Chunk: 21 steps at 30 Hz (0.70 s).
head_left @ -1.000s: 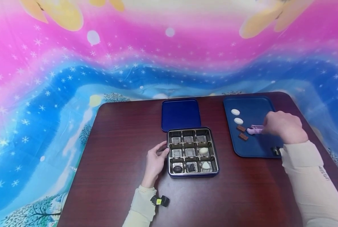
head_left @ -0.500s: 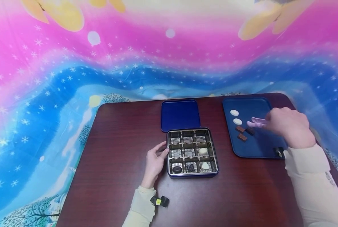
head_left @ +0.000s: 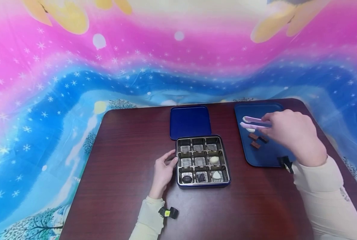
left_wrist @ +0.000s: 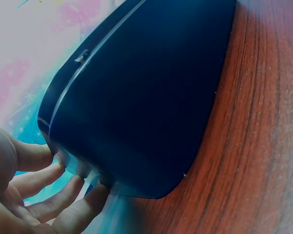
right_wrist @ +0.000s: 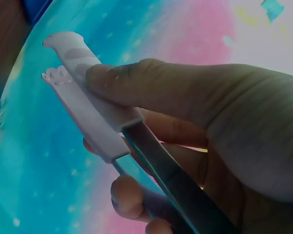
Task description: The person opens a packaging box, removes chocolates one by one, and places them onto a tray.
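Note:
My right hand (head_left: 295,136) pinches pink-lilac paw-tipped tongs (head_left: 253,126). In the right wrist view, thumb and fingers press the tongs (right_wrist: 88,92) from both sides, tips slightly apart. The tips hover over a white oval piece (head_left: 250,130) on the blue tray (head_left: 271,156); the white piece behind it is hidden. My left hand (head_left: 164,170) rests its thumb and fingertips against the left wall of the dark blue chocolate box (head_left: 203,186). Its gold insert holds a cream oval chocolate (head_left: 214,160), a white triangular one (head_left: 217,175), a striped dark one (head_left: 201,177) and a dark oval (head_left: 187,179).
Two brown chocolate bars (head_left: 255,145) and a darker bar (head_left: 263,139) lie near the tray's left side. Behind the box lies a blue lid (head_left: 190,121), close to its far edge. A patterned cloth (head_left: 154,76) hangs behind the brown table (head_left: 130,143).
The tongs came away from the dark bar, exposing it beside the brown ones, then moved left and away to the white pieces with their tips spread. My left hand stayed put.

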Motion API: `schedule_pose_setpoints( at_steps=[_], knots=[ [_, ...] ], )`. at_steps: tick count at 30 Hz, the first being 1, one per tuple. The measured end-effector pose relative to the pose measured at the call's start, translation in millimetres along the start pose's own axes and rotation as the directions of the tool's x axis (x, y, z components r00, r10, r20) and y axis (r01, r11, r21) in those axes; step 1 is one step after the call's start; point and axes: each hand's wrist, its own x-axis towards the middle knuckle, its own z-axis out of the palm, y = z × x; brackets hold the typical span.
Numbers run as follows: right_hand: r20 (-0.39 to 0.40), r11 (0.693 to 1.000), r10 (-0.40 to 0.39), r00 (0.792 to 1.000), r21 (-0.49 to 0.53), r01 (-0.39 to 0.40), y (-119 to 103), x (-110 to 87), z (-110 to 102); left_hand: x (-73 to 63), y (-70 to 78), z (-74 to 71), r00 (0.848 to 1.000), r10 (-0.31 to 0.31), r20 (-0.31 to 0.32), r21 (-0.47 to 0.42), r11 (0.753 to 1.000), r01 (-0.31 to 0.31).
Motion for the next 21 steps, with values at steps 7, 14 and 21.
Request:
schedule_pose_setpoints(
  at_steps=[7,14,21],
  knots=[
    [0.005,0.997,-0.075,0.997,0.006,0.075,-34.2,-5.7,-3.4,-0.4,1.3,-0.1,1.000,-0.010,0.000,0.010,1.000,0.010],
    [-0.039,0.976,-0.215,0.976,-0.041,0.214,-56.7,-6.9,14.3,-0.5,2.5,-0.4,1.000,-0.008,0.002,0.005,1.000,0.008],
    [0.075,0.956,-0.292,0.953,-0.009,0.294,-69.3,-4.8,38.0,-1.0,2.5,-0.4,1.000,-0.008,0.002,0.011,1.000,0.008]
  ],
)
